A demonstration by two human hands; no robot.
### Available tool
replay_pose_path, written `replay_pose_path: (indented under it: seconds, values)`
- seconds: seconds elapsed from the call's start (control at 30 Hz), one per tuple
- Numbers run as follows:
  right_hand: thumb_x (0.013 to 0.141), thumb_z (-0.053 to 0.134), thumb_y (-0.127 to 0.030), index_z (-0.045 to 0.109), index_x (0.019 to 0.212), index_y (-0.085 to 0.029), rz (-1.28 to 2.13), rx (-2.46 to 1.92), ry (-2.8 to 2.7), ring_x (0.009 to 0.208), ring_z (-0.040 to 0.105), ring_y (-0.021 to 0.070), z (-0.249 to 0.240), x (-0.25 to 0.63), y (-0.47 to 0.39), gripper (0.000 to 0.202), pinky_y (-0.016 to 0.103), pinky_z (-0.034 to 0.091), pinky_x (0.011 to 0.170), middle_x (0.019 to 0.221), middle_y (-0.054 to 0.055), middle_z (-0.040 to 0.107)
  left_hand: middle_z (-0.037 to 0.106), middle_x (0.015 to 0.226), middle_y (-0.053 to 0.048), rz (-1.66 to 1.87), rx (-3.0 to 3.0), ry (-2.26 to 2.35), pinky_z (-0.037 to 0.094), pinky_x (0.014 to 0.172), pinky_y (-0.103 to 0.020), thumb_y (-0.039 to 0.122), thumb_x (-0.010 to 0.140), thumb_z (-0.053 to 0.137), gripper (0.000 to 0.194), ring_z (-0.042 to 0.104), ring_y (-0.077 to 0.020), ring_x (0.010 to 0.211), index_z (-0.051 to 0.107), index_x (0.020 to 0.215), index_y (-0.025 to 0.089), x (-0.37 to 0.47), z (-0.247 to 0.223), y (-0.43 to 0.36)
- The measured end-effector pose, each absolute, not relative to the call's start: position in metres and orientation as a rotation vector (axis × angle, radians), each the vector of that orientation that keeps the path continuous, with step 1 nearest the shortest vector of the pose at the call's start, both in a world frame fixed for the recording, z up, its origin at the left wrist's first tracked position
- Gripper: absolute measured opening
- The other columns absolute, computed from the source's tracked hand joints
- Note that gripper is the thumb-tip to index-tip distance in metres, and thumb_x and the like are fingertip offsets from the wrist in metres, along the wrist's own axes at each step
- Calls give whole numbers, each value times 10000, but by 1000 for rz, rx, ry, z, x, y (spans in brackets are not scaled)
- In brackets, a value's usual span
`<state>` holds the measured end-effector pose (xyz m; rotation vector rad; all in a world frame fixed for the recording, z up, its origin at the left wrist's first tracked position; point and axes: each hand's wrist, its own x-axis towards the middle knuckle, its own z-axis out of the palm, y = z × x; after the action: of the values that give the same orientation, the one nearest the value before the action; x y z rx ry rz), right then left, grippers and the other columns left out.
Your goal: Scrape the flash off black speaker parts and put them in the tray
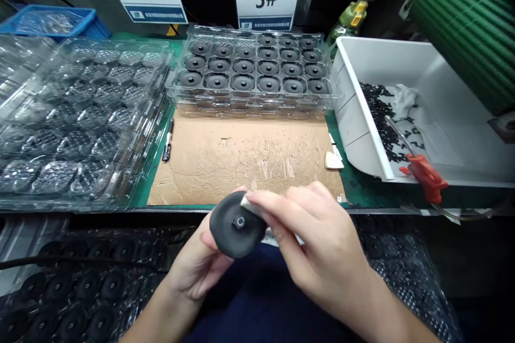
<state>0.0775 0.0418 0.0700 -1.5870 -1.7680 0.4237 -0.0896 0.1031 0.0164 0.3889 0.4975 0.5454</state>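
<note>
My left hand (201,262) is closed around the edge of a black round disc (231,241) with a small raised hub at its centre. The disc's face is turned up towards me. In the fingers of my right hand (317,236) is a small white wedge (250,204), like a piece of sponge, pressed on the disc's upper right face near the rim. Most of the wedge is hidden by those fingers. Both hands are above my lap, just in front of the bench edge.
Cardboard (249,155) covers the bench middle, with a marker pen (168,140) and another white wedge (333,160) at its sides. Behind stands a clear tray (257,97) of black discs. Clear trays (80,118) are left; a white bin (364,118) and red-handled tool (426,176) are right.
</note>
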Motion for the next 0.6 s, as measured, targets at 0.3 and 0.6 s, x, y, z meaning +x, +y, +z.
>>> replay_pose_path:
  seconds: [0.3,0.6]
  values:
    - [934,412,-253,530,1186,-239,548,-1748,-1283,1032,527,212,-35,102,54,278,370,430,850,1138,50,574,575,1226,-97,439,262,376,482,896,-336,376,637,751,551,572,-289,1060,591,1145,231,-93,24,103]
    - [930,445,-237,500,1186,-251,505,-1712,-1275,1021,532,185,11,99,40,262,308,449,802,1149,30,566,618,1154,-81,431,310,385,480,901,-357,374,646,758,555,597,-277,1020,576,1144,209,-84,18,101]
